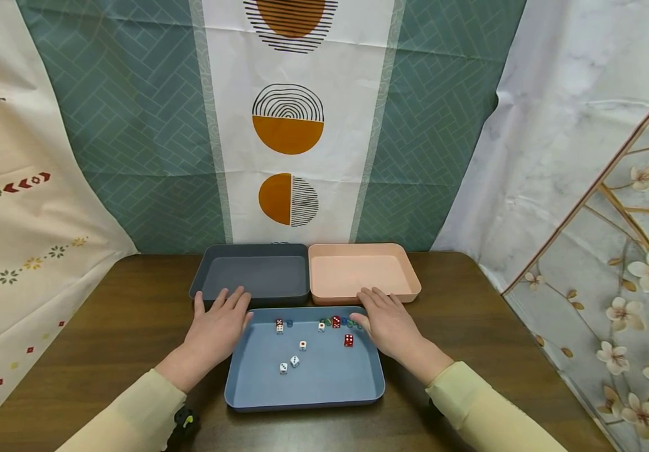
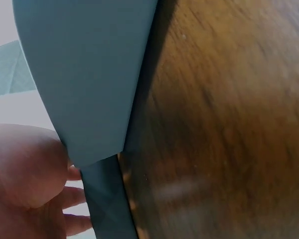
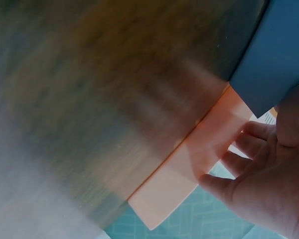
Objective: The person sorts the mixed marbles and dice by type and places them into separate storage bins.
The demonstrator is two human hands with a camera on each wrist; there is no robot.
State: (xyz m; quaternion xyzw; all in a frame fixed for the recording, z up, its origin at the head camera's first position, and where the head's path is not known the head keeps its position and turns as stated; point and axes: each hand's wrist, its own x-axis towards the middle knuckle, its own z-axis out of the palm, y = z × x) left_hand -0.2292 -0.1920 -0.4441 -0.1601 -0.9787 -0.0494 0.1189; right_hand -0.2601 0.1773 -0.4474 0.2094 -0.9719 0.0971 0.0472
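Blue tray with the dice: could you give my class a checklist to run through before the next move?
1. Red dice and white dice inside the blue tray: ok.
2. Dice well spread: not ok, several crowd the far rim.
3. Dark tray and pink tray side by side: ok.
4. Left hand gripping no dice: ok.
5. Right hand off the pink tray: cannot tell, it overlaps the near rim.

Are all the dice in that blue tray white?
No, red dice lie in the blue tray along with the white dice.
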